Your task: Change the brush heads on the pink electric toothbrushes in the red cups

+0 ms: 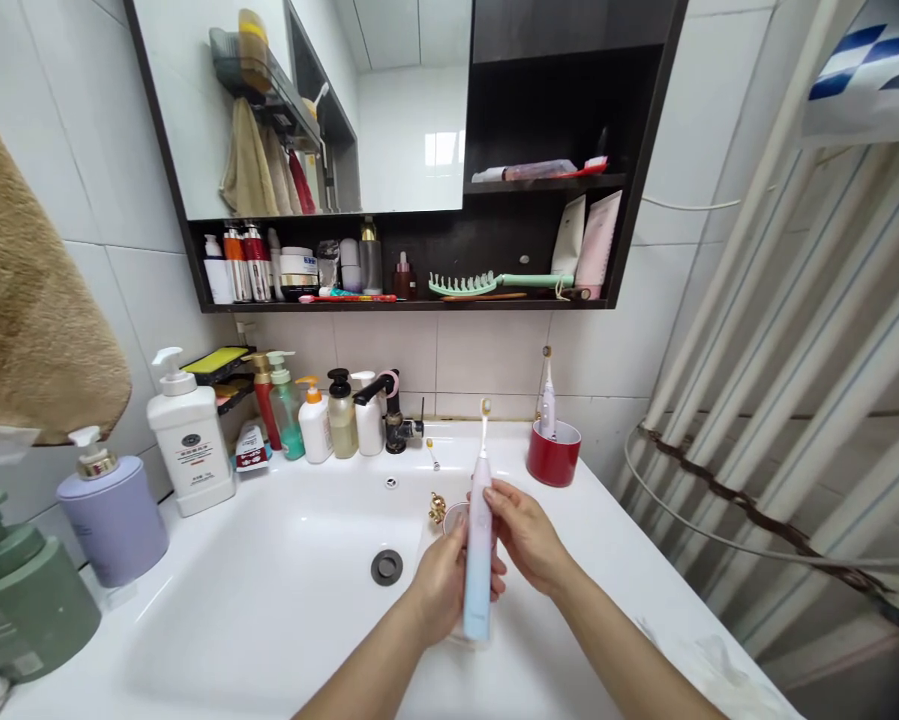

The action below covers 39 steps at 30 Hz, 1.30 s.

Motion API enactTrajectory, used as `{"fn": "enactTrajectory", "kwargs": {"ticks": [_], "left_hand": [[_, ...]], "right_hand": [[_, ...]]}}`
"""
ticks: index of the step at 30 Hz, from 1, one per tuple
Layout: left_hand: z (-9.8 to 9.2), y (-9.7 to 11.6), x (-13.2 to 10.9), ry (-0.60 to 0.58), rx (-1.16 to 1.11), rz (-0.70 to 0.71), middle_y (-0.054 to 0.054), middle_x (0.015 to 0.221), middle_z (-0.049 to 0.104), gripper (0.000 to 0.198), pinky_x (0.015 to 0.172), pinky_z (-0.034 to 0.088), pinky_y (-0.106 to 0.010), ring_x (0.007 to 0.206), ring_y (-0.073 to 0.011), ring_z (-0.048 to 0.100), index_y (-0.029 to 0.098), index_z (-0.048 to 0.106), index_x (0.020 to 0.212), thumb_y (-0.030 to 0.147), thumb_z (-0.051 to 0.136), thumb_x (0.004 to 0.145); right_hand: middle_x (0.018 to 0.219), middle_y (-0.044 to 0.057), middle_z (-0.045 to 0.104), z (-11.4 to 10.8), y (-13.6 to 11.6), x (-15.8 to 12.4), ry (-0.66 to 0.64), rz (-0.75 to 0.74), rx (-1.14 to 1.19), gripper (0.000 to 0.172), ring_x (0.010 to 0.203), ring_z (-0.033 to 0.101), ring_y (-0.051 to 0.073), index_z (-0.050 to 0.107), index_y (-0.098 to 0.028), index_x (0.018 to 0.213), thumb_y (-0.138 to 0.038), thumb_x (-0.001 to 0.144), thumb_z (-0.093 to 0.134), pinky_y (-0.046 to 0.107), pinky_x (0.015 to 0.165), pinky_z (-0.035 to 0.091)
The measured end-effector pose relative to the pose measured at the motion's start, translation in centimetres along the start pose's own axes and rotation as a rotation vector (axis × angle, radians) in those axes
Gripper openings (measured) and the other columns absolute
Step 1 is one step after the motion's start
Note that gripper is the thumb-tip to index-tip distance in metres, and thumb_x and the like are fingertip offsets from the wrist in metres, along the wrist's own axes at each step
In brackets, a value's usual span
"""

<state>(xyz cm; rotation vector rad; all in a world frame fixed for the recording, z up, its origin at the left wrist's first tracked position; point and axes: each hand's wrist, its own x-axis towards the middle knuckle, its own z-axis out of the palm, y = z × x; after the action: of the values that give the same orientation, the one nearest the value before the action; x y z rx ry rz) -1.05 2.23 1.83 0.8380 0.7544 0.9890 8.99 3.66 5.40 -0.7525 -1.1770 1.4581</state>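
A pink-to-blue electric toothbrush stands upright over the white sink, brush head up. My left hand wraps round its lower handle. My right hand pinches the upper handle from the right side. Just behind the hands a small white cup and a small gold object rest on the sink edge, partly hidden by my fingers. A red cup with a second electric toothbrush stands at the back right of the counter.
A black faucet and several pump bottles line the back wall. A large white pump bottle, a lavender dispenser and a green container stand at left. A mirror cabinet shelf holds toiletries. A brown towel hangs left.
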Motion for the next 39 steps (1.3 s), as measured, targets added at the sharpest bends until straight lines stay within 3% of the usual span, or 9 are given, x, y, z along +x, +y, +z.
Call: {"fn": "enactTrajectory", "kwargs": {"ticks": [2,8,15,19,23,27,31,36,39], "left_hand": [[0.3,-0.5,0.0,-0.015,-0.008,-0.021,-0.001,0.053,0.047,0.047,0.047,0.032,-0.023,0.042,-0.0078,0.043,0.012,0.045,0.073,0.056,0.033,0.063],[0.7,-1.7,-0.1,-0.025,0.128,-0.123,0.001,0.047,0.045,0.051,0.042,0.028,-0.022,0.036,-0.0065,0.038,0.013,0.043,0.069,0.060,0.027,0.062],[0.9,-1.6,-0.2,0.063,0.470,0.088,0.004,0.045,0.042,0.046,0.038,0.027,-0.021,0.035,-0.0062,0.037,0.016,0.038,0.063,0.061,0.030,0.059],[1.4,-1.5,-0.5,-0.018,0.351,-0.035,0.003,0.044,0.042,0.052,0.038,0.027,-0.022,0.033,-0.0066,0.036,0.016,0.040,0.065,0.063,0.019,0.061],[1.7,-1.5,-0.6,0.047,0.417,0.005,0.003,0.044,0.042,0.050,0.038,0.027,-0.021,0.034,-0.0065,0.036,0.016,0.039,0.066,0.063,0.024,0.059],[1.6,-1.9,-0.5,0.018,0.340,-0.057,0.003,0.043,0.041,0.052,0.037,0.027,-0.021,0.033,-0.0066,0.036,0.015,0.040,0.064,0.064,0.020,0.060],[1.7,-2.0,-0.6,0.046,0.359,-0.018,0.003,0.043,0.042,0.049,0.037,0.026,-0.022,0.032,-0.0069,0.036,0.015,0.040,0.063,0.062,0.024,0.061],[2.0,-1.4,-0.9,-0.045,0.114,-0.266,0.004,0.042,0.039,0.054,0.038,0.024,-0.021,0.032,-0.0055,0.035,0.014,0.040,0.064,0.064,0.019,0.061],[2.1,-1.6,-1.0,0.001,0.181,-0.194,0.003,0.041,0.039,0.052,0.038,0.024,-0.021,0.032,-0.0058,0.034,0.015,0.040,0.062,0.063,0.021,0.060]], "right_hand": [[0.048,-0.004,0.053,0.0,0.2,0.2,0.032,0.028,0.061,0.022,0.037,0.042,0.006,0.055,-0.016,0.075,-0.034,0.064,0.051,0.019,0.038,0.034],[0.054,-0.002,0.056,-1.8,0.1,1.1,0.256,0.016,0.210,0.021,0.052,0.053,0.010,0.053,-0.016,0.072,-0.033,0.060,0.055,0.023,0.055,0.042],[0.052,-0.002,0.056,-1.5,-0.1,0.7,0.340,-0.036,0.138,0.021,0.051,0.054,0.011,0.051,-0.015,0.064,-0.035,0.058,0.057,0.025,0.055,0.042],[0.047,-0.004,0.052,-1.4,-0.2,0.6,0.344,-0.020,0.175,0.020,0.047,0.052,0.010,0.049,-0.016,0.062,-0.034,0.057,0.056,0.024,0.050,0.041],[0.047,-0.004,0.051,-1.4,-0.1,0.6,0.338,-0.025,0.194,0.019,0.046,0.051,0.010,0.049,-0.017,0.062,-0.034,0.058,0.055,0.024,0.048,0.041],[0.046,-0.005,0.050,-1.6,0.2,0.7,0.347,-0.003,0.216,0.017,0.044,0.049,0.009,0.049,-0.017,0.061,-0.033,0.058,0.055,0.024,0.047,0.041],[0.047,-0.005,0.050,-1.6,0.4,0.7,0.348,-0.020,0.233,0.016,0.044,0.049,0.008,0.049,-0.018,0.060,-0.032,0.059,0.055,0.023,0.046,0.041],[0.046,-0.006,0.048,-1.8,0.5,0.7,0.360,0.013,0.306,0.014,0.043,0.047,0.007,0.048,-0.018,0.059,-0.030,0.061,0.054,0.021,0.046,0.041],[0.046,-0.006,0.048,-1.9,0.6,0.8,0.356,-0.002,0.322,0.013,0.043,0.047,0.007,0.049,-0.018,0.060,-0.030,0.062,0.054,0.021,0.044,0.041]]}}
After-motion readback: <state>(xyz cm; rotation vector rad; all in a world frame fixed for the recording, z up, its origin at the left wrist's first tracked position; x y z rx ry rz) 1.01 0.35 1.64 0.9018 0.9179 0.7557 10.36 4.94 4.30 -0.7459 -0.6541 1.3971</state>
